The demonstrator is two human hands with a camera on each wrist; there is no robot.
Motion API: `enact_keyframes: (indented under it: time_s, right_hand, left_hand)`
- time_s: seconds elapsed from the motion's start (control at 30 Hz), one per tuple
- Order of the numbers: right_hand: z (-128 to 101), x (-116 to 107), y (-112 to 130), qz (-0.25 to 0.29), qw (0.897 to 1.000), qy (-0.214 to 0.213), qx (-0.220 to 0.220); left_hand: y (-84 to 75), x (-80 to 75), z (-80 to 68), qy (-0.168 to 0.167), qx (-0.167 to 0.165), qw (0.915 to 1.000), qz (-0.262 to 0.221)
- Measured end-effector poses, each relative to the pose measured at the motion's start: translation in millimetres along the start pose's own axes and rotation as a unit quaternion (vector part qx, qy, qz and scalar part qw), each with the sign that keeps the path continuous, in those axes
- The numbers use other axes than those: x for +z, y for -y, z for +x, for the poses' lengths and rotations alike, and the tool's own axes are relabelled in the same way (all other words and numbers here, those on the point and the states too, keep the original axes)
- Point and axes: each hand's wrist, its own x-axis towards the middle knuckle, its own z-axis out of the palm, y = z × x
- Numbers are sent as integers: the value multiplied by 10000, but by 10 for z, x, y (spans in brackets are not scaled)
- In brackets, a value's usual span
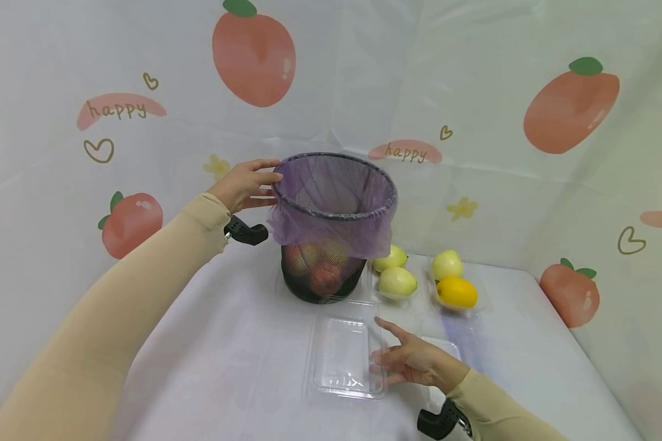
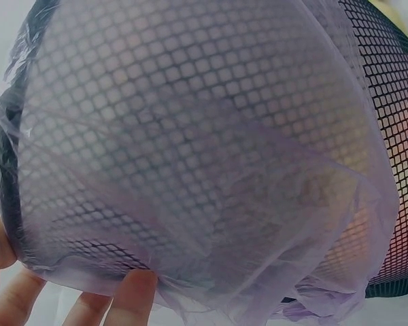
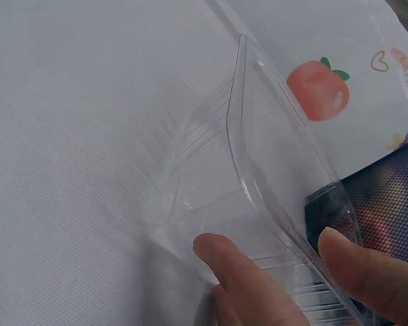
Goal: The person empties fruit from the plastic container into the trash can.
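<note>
A black mesh waste basket (image 1: 333,217) lined with a purple plastic bag (image 1: 331,231) stands at the middle back. Red and yellowish fruit (image 1: 325,278) shows through its mesh. My left hand (image 1: 248,184) touches the basket's left side at the rim, its fingers spread along the bag (image 2: 204,176). In front lies a clear plastic box (image 1: 342,355). My right hand (image 1: 414,358) is at its right edge, thumb and fingers spread apart. In the right wrist view, the thumb and fingers lie either side of the edge of the box (image 3: 258,183).
Pale green fruits (image 1: 398,282) sit in a clear tray right of the basket. Farther right, a yellow lemon (image 1: 458,293) and a pale green fruit (image 1: 447,265) share another. A second clear container (image 1: 444,348) lies partly behind my right hand. A printed cloth backdrop (image 1: 331,73) rises behind.
</note>
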Motion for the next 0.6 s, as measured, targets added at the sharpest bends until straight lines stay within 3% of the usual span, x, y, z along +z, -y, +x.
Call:
enact_keyframes:
  time_s: [0.6]
  right_hand:
    - [-40,10,11,-65,9999,-129,-25]
  left_hand:
    - [2,-3,0,-53,-34,10000,61]
